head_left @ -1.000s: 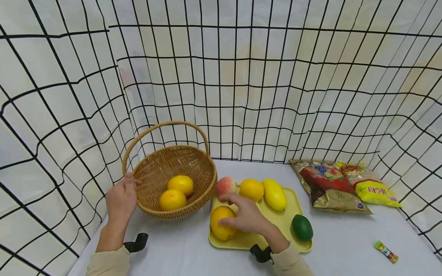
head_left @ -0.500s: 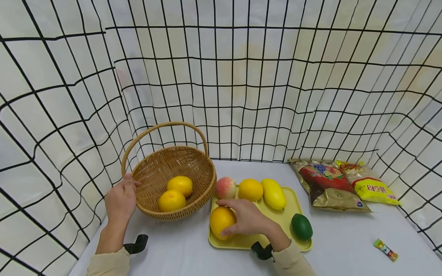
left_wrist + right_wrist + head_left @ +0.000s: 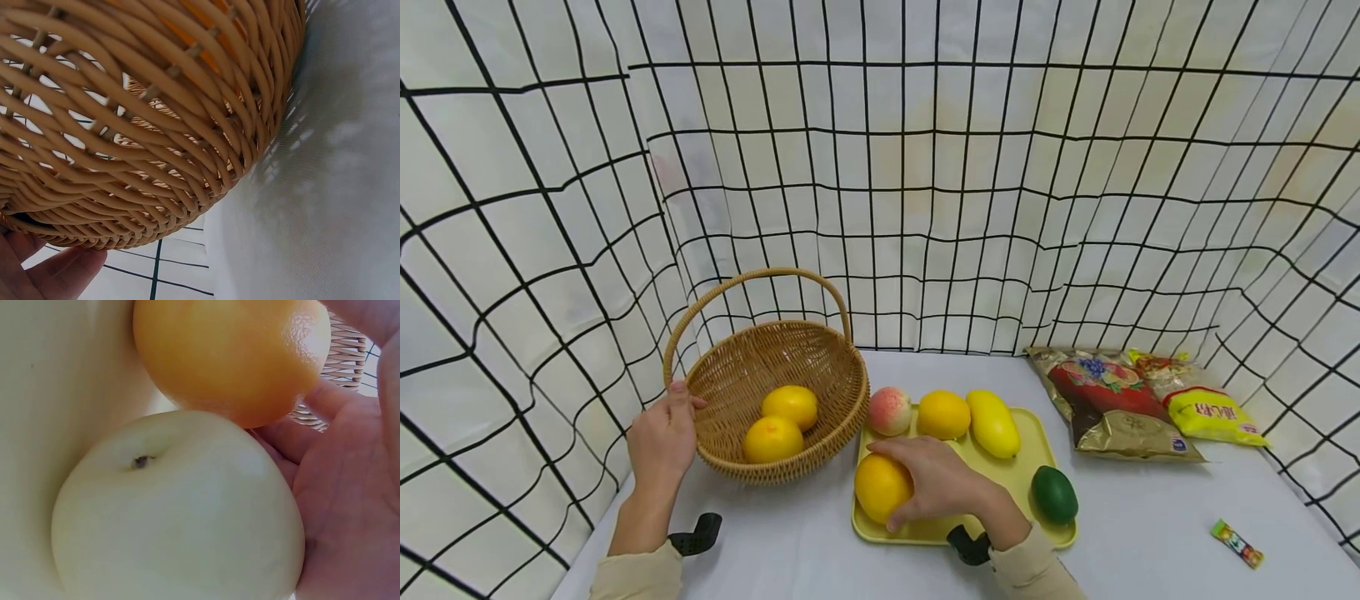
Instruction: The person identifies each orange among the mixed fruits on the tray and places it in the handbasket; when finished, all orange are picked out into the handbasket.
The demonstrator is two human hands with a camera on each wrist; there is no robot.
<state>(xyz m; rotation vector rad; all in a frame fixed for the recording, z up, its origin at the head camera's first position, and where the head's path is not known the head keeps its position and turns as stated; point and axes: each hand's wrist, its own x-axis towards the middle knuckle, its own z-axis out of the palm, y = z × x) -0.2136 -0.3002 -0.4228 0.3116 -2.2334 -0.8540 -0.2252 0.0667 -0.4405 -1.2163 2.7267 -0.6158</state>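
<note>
My left hand (image 3: 661,435) holds the left rim of a wicker basket (image 3: 823,354), its thumb lapping over the edge. Two yellow-orange round fruits (image 3: 772,439) lie inside the basket. On the yellow tray (image 3: 1015,483), my right hand (image 3: 938,482) curls its fingers and thumb round an orange (image 3: 878,492) at the near left corner. Close under that palm, the right wrist view shows a pale apple-like fruit (image 3: 181,512), which the hand hides from the head view. From the left wrist, the basket's woven side (image 3: 156,125) fills most of the picture, with fingertips (image 3: 75,269) at its rim.
Also on the tray are a peach (image 3: 890,411), a yellow-orange fruit (image 3: 943,415), a mango (image 3: 994,423) and a dark green fruit (image 3: 1054,495). Snack bags (image 3: 1123,408) lie at the back right, a small wrapped stick (image 3: 1237,543) nearer. Gridded cloth walls (image 3: 880,167) enclose the table.
My right hand has closed from a loose reach over the orange to a grip round it. My left hand has stayed on the basket rim.
</note>
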